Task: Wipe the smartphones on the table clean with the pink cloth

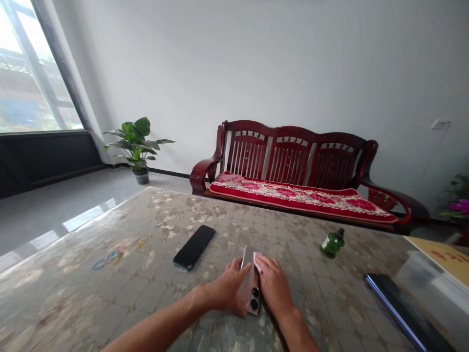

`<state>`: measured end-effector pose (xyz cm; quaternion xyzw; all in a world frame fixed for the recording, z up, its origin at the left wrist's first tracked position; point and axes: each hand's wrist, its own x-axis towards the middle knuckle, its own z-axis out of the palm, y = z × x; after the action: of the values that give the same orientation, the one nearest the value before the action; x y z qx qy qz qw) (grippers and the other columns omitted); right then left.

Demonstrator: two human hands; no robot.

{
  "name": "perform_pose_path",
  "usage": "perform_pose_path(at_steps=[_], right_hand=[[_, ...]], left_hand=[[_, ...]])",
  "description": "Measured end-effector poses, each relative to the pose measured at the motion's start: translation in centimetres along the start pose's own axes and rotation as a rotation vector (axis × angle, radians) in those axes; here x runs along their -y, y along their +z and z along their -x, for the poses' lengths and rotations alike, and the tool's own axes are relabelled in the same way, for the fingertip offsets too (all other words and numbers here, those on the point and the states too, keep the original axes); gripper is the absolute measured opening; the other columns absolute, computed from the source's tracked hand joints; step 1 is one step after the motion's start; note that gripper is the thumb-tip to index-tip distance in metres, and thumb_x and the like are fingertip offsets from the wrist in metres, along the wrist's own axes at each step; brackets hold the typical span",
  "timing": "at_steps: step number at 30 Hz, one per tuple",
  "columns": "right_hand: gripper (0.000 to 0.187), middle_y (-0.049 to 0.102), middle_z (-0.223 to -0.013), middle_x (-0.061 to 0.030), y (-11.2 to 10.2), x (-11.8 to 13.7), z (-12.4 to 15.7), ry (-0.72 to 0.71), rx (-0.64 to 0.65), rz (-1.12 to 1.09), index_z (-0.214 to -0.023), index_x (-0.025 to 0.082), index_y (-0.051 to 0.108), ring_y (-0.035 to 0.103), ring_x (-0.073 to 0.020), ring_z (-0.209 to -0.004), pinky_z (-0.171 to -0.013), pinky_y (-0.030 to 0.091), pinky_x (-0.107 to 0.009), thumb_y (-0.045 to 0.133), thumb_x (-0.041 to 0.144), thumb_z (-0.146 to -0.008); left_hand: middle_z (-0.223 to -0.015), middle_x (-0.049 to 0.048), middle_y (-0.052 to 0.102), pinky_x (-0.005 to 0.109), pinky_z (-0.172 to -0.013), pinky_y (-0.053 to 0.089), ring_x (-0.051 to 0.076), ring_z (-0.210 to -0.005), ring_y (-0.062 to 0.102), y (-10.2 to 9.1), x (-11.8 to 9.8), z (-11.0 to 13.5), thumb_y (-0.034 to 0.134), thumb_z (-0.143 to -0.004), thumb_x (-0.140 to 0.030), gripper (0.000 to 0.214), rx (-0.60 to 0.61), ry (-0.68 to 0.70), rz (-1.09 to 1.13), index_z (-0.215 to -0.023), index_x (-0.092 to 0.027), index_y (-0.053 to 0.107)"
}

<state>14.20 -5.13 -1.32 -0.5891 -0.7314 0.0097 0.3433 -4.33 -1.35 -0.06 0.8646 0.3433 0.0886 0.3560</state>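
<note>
Head view, and the left hand grips a phone over the table, the right hand holding a pink cloth against it, wiping, I'd judge, the next stroke calling for steady support

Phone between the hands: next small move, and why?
I'd probably draw the pink cloth toward the near end of the phone, over the camera lenses. The right hand has the cloth up by the far end, the left hand holds the phone, and the lenses are uncovered. Whether the cloth touches the phone is hard to tell.
</note>
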Motion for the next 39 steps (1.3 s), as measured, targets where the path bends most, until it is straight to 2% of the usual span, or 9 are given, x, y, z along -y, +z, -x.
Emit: perform_pose_path(at_steps=[3,9,14,17,20,23,30,35,39], right_hand=[[0.043,0.070,-0.115,-0.0046,-0.2,-0.4,0.1,0.005,-0.008,0.003,-0.115,0.024,0.069,0.062,-0.0194,-0.107,-0.094,0.051,-0.034,0.043,0.007,-0.085],[0.046,0.069,-0.117,-0.0046,-0.4,-0.9,0.2,0.018,0.008,-0.013,-0.117,0.023,0.069,0.062,-0.0195,-0.110,-0.096,0.050,-0.034,0.042,0.006,-0.084],[0.045,0.069,-0.117,-0.0050,-0.6,-0.9,-0.4,0.055,0.045,-0.013,-0.115,0.022,0.069,0.064,-0.0183,-0.108,-0.096,0.050,-0.031,0.040,0.006,-0.084],[0.042,0.069,-0.112,-0.0061,-1.0,-0.6,-1.0,0.084,0.055,0.015,-0.109,0.023,0.070,0.067,-0.0167,-0.098,-0.083,0.053,-0.025,0.039,0.008,-0.086],[0.038,0.069,-0.102,-0.0051,-1.5,-0.4,-1.2,0.077,0.096,0.063,-0.103,0.025,0.071,0.068,-0.0159,-0.088,-0.074,0.052,-0.023,0.039,0.009,-0.088],[0.037,0.070,-0.101,-0.0044,-1.9,-0.3,-0.8,0.026,0.142,0.072,-0.104,0.025,0.070,0.067,-0.0174,-0.094,-0.079,0.052,-0.025,0.040,0.010,-0.090],[0.038,0.070,-0.114,-0.0043,-1.6,-1.4,-1.3,-0.053,0.119,0.085,-0.111,0.024,0.068,0.064,-0.0198,-0.105,-0.092,0.050,-0.032,0.041,0.008,-0.089],[0.037,0.072,-0.107,-0.0048,-1.2,-2.1,-3.5,-0.022,0.142,0.149,-0.101,0.022,0.071,0.065,-0.0197,-0.100,-0.091,0.049,-0.033,0.042,0.005,-0.086],[0.040,0.071,-0.113,-0.0063,-1.5,-1.9,-3.0,-0.054,0.167,0.168,-0.111,0.021,0.070,0.063,-0.0207,-0.103,-0.093,0.048,-0.035,0.041,0.006,-0.088]], left_hand=[[-0.156,0.0241,0.013,0.064,-0.113,0.008,0.049,-0.142,0.006,0.4,-0.2,0.3,0.088,-0.044,-0.049,0.131,0.078,0.009,-0.057,-0.152,-0.019,0.020],[-0.157,0.0225,0.016,0.061,-0.114,0.015,0.045,-0.144,0.011,0.7,-1.5,1.2,0.080,-0.065,-0.044,0.100,0.063,0.032,-0.096,-0.148,-0.019,0.031],[-0.158,0.0207,0.019,0.063,-0.113,0.014,0.044,-0.145,0.008,0.5,-1.6,1.0,0.079,-0.066,-0.033,0.098,0.064,0.056,-0.096,-0.149,-0.022,0.029],[-0.158,0.0225,0.017,0.061,-0.113,0.017,0.045,-0.144,0.011,0.3,-1.4,0.4,0.081,-0.064,-0.030,0.100,0.061,0.004,-0.095,-0.149,-0.020,0.029],[-0.158,0.0180,0.020,0.061,-0.113,0.017,0.043,-0.145,0.011,0.2,-1.2,0.0,0.081,-0.065,-0.030,0.098,0.038,0.055,-0.058,-0.149,-0.025,0.030],[-0.159,0.0139,0.021,0.059,-0.114,0.017,0.040,-0.146,0.012,0.0,-1.0,0.1,0.079,-0.067,-0.030,0.096,0.007,0.097,-0.016,-0.150,-0.029,0.029],[-0.143,0.0074,0.047,0.044,-0.110,0.032,0.033,-0.129,0.044,-0.8,-1.1,0.9,0.081,-0.064,-0.024,0.063,-0.142,0.226,0.050,-0.123,-0.027,0.059],[-0.127,0.0069,0.056,0.036,-0.100,0.040,0.030,-0.113,0.054,-1.3,-1.3,0.9,0.077,-0.065,-0.022,0.046,-0.187,0.277,0.040,-0.109,-0.024,0.064],[-0.126,0.0066,0.056,0.035,-0.098,0.041,0.029,-0.110,0.054,-1.3,-1.7,1.0,0.075,-0.064,-0.019,0.048,-0.200,0.278,-0.005,-0.110,-0.024,0.062]])
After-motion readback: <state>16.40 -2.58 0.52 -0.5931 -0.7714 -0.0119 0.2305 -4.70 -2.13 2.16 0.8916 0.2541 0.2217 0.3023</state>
